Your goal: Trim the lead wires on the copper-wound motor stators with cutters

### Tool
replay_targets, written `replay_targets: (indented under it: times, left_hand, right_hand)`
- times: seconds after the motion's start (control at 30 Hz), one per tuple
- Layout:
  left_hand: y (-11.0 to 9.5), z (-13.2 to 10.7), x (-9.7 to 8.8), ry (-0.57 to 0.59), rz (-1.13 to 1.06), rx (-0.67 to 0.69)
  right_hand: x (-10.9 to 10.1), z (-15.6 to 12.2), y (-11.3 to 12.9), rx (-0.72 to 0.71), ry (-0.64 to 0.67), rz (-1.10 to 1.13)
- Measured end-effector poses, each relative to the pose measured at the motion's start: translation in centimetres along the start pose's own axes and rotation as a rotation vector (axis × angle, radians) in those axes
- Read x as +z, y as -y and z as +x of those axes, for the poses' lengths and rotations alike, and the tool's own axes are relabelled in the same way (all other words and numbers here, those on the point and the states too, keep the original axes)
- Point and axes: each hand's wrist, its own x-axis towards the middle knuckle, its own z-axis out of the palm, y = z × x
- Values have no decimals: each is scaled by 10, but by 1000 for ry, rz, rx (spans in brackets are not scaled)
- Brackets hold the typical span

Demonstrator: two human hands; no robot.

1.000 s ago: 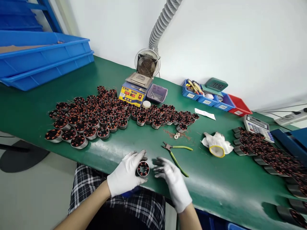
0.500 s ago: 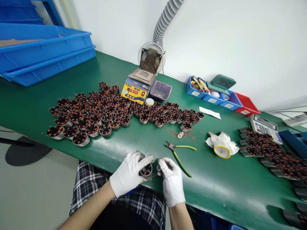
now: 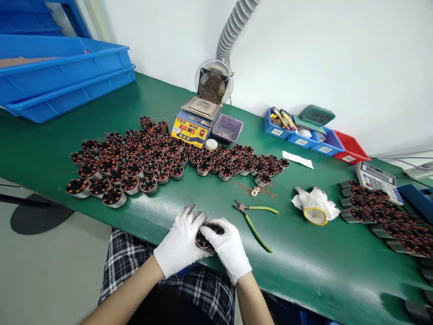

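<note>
Near the table's front edge, a motor stator (image 3: 202,241) with a metal ring and copper windings is held between my two white-gloved hands. My left hand (image 3: 179,243) grips its left side, with the thumb below and some fingers raised off it. From the right, my right hand (image 3: 230,249) closes over the top and far rim, hiding much of the windings. Any wire in the right fingertips is hidden. Green-handled side cutters (image 3: 251,219) lie with handles spread to the right of my hands.
Many similar stators (image 3: 135,169) stand in rows behind my hands, more (image 3: 382,207) at the right. A soldering pot (image 3: 189,128) stands at the back beside a purple tray (image 3: 227,128). A spare glove (image 3: 314,205) lies right of the cutters. Blue crates (image 3: 67,81) occupy the far left.
My right hand has moved left, from beside the stator where it pinched thin wires, onto the stator's top. My left fingers have lifted and straightened somewhat.
</note>
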Motion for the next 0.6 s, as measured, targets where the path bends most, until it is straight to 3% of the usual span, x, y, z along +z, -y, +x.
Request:
replay_targets:
  times: [0.13, 0.27, 0.47, 0.6]
  left_hand:
    - [1, -1, 2, -8, 25, 38]
    - [2, -2, 2, -22, 9, 41]
    - [2, -2, 2, -114, -23, 74]
    - [2, -2, 3, -146, 8, 99]
  right_hand:
    - [0, 2, 5, -39, 52, -41]
    - [-1, 4, 7, -63, 99, 106]
    - [-9, 2, -4, -235, -28, 82]
    - [-13, 2, -8, -250, -162, 6]
